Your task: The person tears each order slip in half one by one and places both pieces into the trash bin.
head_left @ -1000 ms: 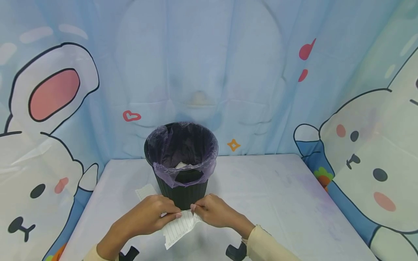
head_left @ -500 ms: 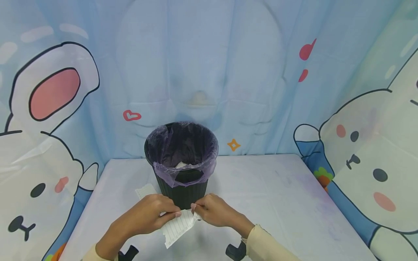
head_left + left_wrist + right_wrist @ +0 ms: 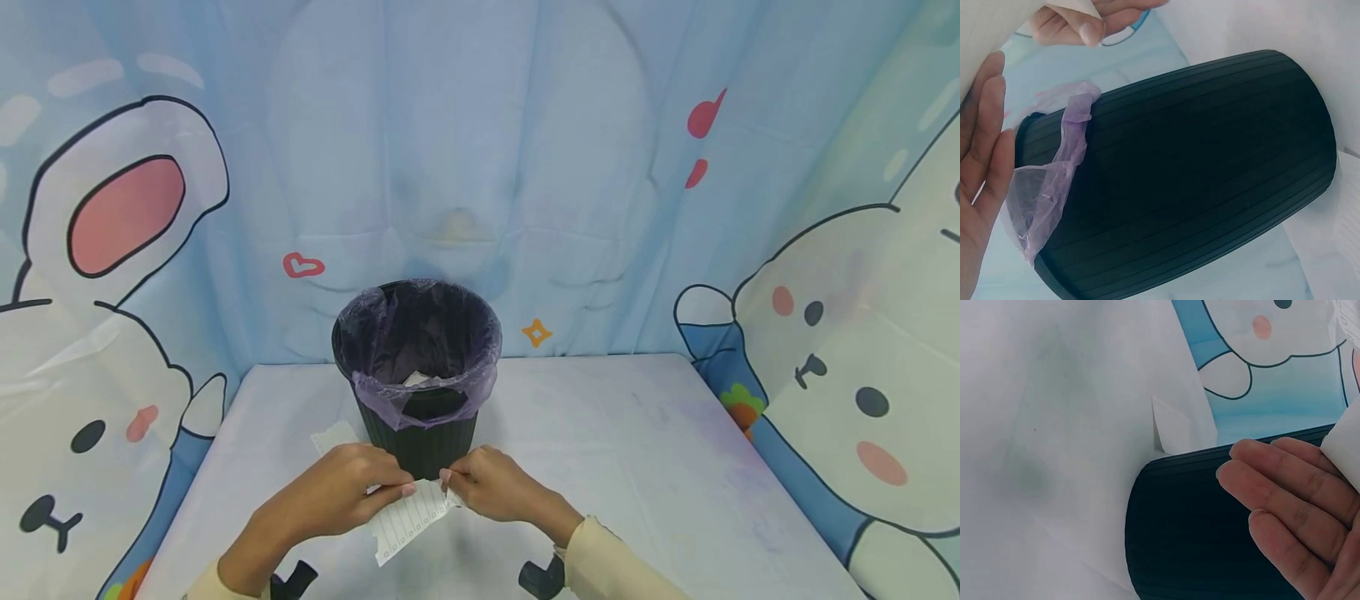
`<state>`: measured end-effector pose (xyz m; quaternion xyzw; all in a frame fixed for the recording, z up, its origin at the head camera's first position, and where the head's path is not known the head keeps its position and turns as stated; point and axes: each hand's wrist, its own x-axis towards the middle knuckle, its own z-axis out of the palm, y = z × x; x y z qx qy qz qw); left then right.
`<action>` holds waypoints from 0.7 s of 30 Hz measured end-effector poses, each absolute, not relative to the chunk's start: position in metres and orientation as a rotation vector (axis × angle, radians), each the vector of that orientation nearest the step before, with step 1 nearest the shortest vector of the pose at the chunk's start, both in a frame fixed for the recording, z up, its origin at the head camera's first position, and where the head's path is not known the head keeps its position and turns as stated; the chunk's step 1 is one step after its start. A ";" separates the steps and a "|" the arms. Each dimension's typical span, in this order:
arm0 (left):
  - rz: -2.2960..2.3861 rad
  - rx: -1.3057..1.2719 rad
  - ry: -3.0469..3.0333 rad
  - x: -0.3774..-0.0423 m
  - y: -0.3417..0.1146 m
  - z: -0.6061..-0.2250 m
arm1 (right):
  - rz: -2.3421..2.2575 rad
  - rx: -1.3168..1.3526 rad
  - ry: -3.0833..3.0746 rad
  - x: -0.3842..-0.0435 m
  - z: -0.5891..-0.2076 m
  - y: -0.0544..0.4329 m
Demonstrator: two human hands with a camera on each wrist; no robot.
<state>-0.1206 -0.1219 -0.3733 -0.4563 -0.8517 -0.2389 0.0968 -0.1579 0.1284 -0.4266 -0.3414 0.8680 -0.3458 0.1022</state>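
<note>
A lined sheet of paper (image 3: 408,521) with a ragged lower edge is stretched between both hands, low in front of a black bin. My left hand (image 3: 352,492) pinches its upper edge between thumb and fingers. The right hand (image 3: 498,487) pinches the sheet's right corner, where the paper is creased. In the left wrist view the held paper (image 3: 991,31) fills the upper left corner, above the left fingers (image 3: 991,112). From the right wrist, the other fingers (image 3: 1285,494) extend past the paper, in front of the bin.
The black bin (image 3: 420,450), lined with a purple bag (image 3: 480,387), stands at the back of the white table (image 3: 637,467); white scraps (image 3: 416,380) lie inside. Another lined paper piece (image 3: 335,436) lies at its left foot. A cartoon-printed curtain (image 3: 600,208) hangs behind.
The lower end of the held paper has risen slightly, and the left hand has shifted up a little. The right hand and the bin stay nearly where they were.
</note>
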 end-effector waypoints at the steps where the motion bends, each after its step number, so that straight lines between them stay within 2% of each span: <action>1: -0.709 -1.351 -2.522 -0.121 -0.122 -0.373 | -1.014 -1.010 2.567 -0.158 -0.427 0.128; 21: -0.699 -1.397 -2.506 -0.120 -0.121 -0.371 | -0.925 -0.997 2.625 -0.160 -0.435 0.129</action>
